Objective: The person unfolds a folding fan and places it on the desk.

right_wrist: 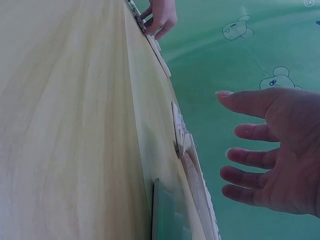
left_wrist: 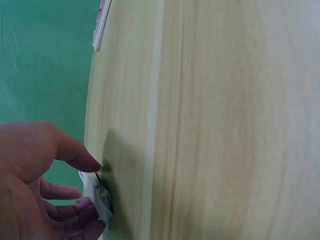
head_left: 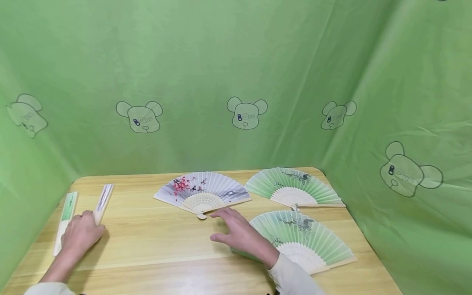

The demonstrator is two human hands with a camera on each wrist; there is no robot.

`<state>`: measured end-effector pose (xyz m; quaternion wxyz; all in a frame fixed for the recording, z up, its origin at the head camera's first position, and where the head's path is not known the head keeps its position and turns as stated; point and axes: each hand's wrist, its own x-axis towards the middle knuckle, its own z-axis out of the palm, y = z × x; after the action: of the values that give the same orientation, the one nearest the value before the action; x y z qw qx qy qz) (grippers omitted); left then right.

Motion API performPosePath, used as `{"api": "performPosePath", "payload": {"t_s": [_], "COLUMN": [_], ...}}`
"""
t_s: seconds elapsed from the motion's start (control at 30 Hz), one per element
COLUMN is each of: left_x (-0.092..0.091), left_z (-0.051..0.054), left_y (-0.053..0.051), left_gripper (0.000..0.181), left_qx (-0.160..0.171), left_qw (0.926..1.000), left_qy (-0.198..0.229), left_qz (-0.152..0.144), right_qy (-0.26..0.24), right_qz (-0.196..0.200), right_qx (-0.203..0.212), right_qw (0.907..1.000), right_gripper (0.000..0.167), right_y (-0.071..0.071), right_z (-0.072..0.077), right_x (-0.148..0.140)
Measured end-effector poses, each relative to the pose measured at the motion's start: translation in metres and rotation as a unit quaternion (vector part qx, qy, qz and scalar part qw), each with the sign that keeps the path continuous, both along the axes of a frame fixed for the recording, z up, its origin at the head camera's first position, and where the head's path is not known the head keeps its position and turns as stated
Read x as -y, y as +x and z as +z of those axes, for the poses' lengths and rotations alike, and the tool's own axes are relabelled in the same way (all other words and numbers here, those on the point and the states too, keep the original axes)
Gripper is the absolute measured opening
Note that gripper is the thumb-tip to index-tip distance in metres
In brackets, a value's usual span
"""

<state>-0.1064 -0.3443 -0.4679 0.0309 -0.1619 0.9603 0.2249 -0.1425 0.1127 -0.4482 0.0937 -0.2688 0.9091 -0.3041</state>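
Note:
My left hand (head_left: 82,232) pinches the near end of a folded fan (head_left: 103,200) with a grey-purple printed strip, at the table's left. Beside it, to the left, lies a folded green fan (head_left: 69,209). In the left wrist view the thumb and fingers close around the fan's end (left_wrist: 103,200). My right hand (head_left: 239,235) hovers over the table with fingers apart and nothing in them, near the handle of a spread grey fan (head_left: 221,184) with red blossoms. Partly behind the right hand and sleeve lies a spread green fan (head_left: 321,233).
Another spread green fan (head_left: 321,188) lies at the back right, its handle end near the front green fan's top edge. The wooden table (head_left: 155,246) is enclosed at the back and sides by green cloth (head_left: 191,61) printed with bear heads.

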Motion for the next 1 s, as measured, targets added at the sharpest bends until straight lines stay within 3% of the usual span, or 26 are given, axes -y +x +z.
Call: {"api": "performPosePath", "payload": {"t_s": [0.17, 1.0], "left_x": [0.001, -0.001], "left_z": [0.002, 0.005], "left_y": [0.002, 0.014], "left_gripper": [0.033, 0.035], "left_qx": [0.005, 0.018], "left_qw": [1.0, 0.9997], "left_qy": [0.002, 0.009], "left_qz": [0.0, -0.012], "right_qy": [-0.003, -0.001], "right_qz": [0.006, 0.024], "right_qx": [-0.004, 0.002], "right_qw": [1.0, 0.9997], "right_gripper": [0.063, 0.056], "right_y": [-0.001, -0.007], "right_z": [0.0, -0.005], "right_x": [0.004, 0.023]}}
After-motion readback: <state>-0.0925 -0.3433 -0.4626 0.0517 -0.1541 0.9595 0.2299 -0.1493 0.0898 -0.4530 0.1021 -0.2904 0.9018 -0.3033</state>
